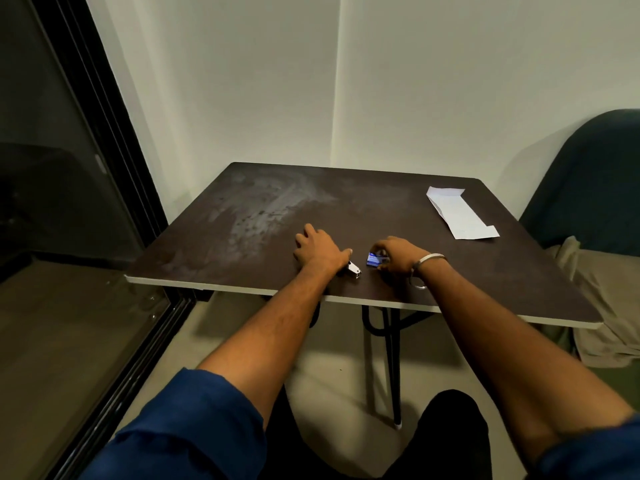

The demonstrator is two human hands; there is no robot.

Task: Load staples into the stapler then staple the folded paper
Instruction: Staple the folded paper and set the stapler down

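Note:
A small metal stapler (354,270) lies near the front edge of the dark table (277,209); only its silver end shows, the rest is hidden under my left hand (320,252), which lies over it with the thumb beside it. Just to its right sits a small blue staple box (375,259). My right hand (394,254), with a metal bangle on the wrist, pinches this box with curled fingers. The folded white paper (459,214) lies flat at the table's far right, well away from both hands.
The table stands in a corner of pale walls, on black folding legs (388,344). A dark glass sliding door (69,168) runs along the left. A dark green chair (595,181) and beige cloth (609,306) sit at the right.

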